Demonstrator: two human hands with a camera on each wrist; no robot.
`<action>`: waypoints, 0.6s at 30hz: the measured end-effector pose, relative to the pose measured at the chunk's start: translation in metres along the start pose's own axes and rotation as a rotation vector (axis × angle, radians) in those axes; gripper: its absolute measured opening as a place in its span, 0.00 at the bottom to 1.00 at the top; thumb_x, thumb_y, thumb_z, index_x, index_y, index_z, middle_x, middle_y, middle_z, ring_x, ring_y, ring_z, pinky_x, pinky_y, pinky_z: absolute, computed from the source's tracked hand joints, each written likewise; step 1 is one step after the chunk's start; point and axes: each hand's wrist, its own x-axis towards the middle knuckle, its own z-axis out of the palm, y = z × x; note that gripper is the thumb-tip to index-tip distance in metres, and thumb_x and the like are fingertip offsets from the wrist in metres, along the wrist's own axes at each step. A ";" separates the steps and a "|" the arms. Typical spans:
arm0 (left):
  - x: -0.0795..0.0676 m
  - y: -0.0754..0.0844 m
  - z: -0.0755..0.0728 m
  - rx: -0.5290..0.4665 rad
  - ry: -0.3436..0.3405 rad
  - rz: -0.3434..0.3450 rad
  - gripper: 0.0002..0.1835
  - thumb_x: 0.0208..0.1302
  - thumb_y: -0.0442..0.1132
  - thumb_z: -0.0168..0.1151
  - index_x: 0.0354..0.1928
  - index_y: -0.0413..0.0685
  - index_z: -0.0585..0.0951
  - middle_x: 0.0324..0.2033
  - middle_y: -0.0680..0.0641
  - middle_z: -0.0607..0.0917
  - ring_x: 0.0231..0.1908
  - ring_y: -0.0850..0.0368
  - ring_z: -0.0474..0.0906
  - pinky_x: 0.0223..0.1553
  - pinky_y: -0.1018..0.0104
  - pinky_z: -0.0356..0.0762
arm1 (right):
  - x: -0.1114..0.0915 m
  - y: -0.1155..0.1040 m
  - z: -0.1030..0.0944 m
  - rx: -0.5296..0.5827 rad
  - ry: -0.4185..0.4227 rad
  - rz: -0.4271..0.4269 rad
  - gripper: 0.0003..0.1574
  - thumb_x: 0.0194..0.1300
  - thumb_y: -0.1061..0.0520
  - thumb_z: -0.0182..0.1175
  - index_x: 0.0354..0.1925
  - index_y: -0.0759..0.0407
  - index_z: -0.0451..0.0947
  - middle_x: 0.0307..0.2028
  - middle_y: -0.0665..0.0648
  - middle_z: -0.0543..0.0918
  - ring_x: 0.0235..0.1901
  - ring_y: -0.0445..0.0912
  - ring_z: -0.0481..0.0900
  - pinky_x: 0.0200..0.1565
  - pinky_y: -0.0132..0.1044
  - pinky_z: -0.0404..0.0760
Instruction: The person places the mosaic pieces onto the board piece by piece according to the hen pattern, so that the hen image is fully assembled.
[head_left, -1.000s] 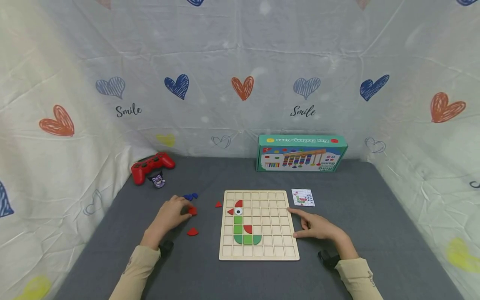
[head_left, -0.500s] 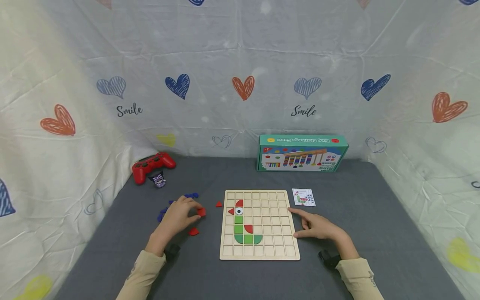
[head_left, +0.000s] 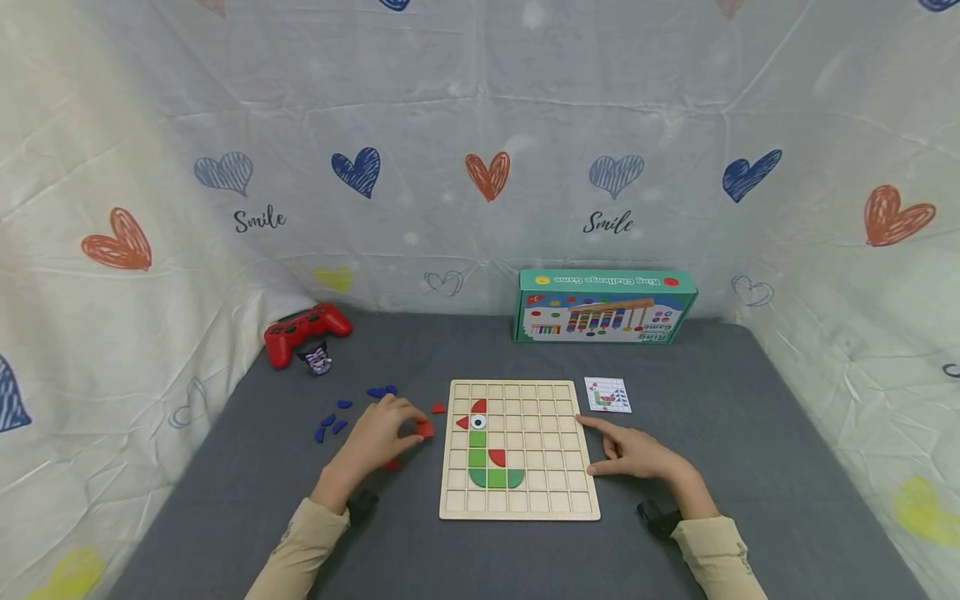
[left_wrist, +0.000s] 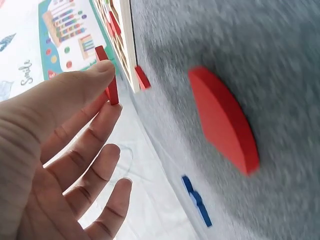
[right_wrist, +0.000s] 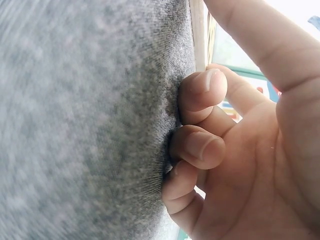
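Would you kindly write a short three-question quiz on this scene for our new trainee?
1. True or false: the left hand pinches a red piece.
2. Which of these lies closest to the board?
A) controller
B) card
C) box
3. Fill in the colour: directly below the eye piece sits a ____ square.

Key: 1. True. 2. B. 3. Green.

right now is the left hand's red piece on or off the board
Off: the left hand pinches the red piece to the left of the board.
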 end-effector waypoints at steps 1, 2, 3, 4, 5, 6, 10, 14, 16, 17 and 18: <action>0.001 0.001 0.001 -0.003 -0.003 0.003 0.13 0.48 0.45 0.72 0.38 0.56 0.85 0.37 0.54 0.83 0.40 0.56 0.72 0.43 0.52 0.71 | 0.000 0.000 0.000 0.001 0.000 -0.001 0.49 0.54 0.43 0.66 0.69 0.53 0.57 0.19 0.47 0.67 0.16 0.36 0.60 0.21 0.29 0.61; 0.002 0.003 0.003 -0.005 -0.007 0.005 0.13 0.48 0.45 0.72 0.38 0.56 0.85 0.38 0.54 0.83 0.41 0.56 0.72 0.44 0.52 0.71 | 0.000 0.000 0.000 0.001 0.001 -0.003 0.49 0.54 0.43 0.66 0.69 0.53 0.57 0.19 0.47 0.67 0.16 0.36 0.60 0.21 0.29 0.61; 0.002 0.004 0.004 -0.007 -0.008 0.010 0.13 0.48 0.46 0.72 0.38 0.56 0.85 0.38 0.54 0.83 0.41 0.56 0.72 0.44 0.52 0.71 | 0.000 0.001 0.000 0.000 0.002 -0.003 0.49 0.54 0.43 0.66 0.69 0.53 0.57 0.19 0.47 0.67 0.16 0.36 0.60 0.21 0.29 0.61; 0.003 0.006 0.005 -0.015 -0.010 0.014 0.13 0.48 0.46 0.72 0.38 0.56 0.85 0.38 0.54 0.82 0.41 0.56 0.72 0.44 0.52 0.71 | 0.000 0.001 0.000 -0.001 0.002 -0.004 0.49 0.54 0.43 0.66 0.69 0.53 0.57 0.19 0.47 0.67 0.15 0.36 0.60 0.21 0.29 0.61; 0.004 0.007 0.006 -0.019 -0.009 0.020 0.13 0.48 0.46 0.72 0.38 0.56 0.85 0.38 0.54 0.82 0.41 0.55 0.72 0.45 0.52 0.71 | 0.000 0.001 0.000 -0.002 0.002 -0.004 0.49 0.54 0.43 0.66 0.69 0.53 0.57 0.19 0.47 0.67 0.15 0.36 0.60 0.21 0.29 0.61; 0.004 0.008 0.007 -0.022 -0.011 0.024 0.13 0.48 0.46 0.72 0.38 0.56 0.85 0.38 0.53 0.82 0.42 0.55 0.72 0.45 0.52 0.71 | 0.000 0.001 0.001 -0.004 0.002 -0.004 0.49 0.54 0.42 0.66 0.69 0.53 0.57 0.19 0.47 0.67 0.15 0.36 0.60 0.21 0.29 0.61; 0.007 0.014 0.011 -0.030 -0.004 0.044 0.13 0.48 0.46 0.72 0.38 0.56 0.85 0.38 0.53 0.82 0.40 0.56 0.72 0.42 0.54 0.70 | 0.000 0.002 0.001 -0.004 0.003 0.001 0.49 0.54 0.42 0.66 0.69 0.52 0.57 0.18 0.47 0.67 0.15 0.36 0.60 0.21 0.29 0.61; 0.009 0.019 0.015 -0.030 0.002 0.068 0.13 0.48 0.47 0.72 0.37 0.56 0.85 0.37 0.53 0.82 0.39 0.57 0.71 0.40 0.56 0.70 | 0.000 0.002 0.000 0.000 0.004 0.000 0.49 0.53 0.42 0.66 0.69 0.52 0.58 0.18 0.48 0.67 0.15 0.36 0.60 0.21 0.29 0.61; 0.009 0.021 0.017 -0.037 0.002 0.079 0.13 0.48 0.47 0.72 0.37 0.56 0.85 0.37 0.54 0.82 0.39 0.57 0.70 0.39 0.56 0.70 | 0.000 0.002 0.000 0.001 0.004 -0.002 0.49 0.53 0.42 0.66 0.69 0.52 0.58 0.18 0.47 0.68 0.15 0.36 0.60 0.21 0.29 0.61; 0.010 0.023 0.018 -0.041 0.000 0.085 0.13 0.48 0.47 0.72 0.37 0.56 0.85 0.36 0.54 0.82 0.38 0.58 0.70 0.39 0.56 0.69 | 0.000 0.002 0.000 0.001 0.004 -0.003 0.49 0.54 0.42 0.66 0.68 0.52 0.58 0.18 0.47 0.68 0.15 0.36 0.60 0.21 0.29 0.61; 0.010 0.024 0.019 -0.047 -0.002 0.089 0.13 0.48 0.47 0.72 0.37 0.56 0.85 0.36 0.54 0.82 0.37 0.58 0.69 0.39 0.57 0.69 | 0.000 0.002 0.001 0.002 0.004 -0.003 0.49 0.54 0.43 0.66 0.69 0.52 0.58 0.19 0.47 0.68 0.15 0.36 0.60 0.21 0.29 0.61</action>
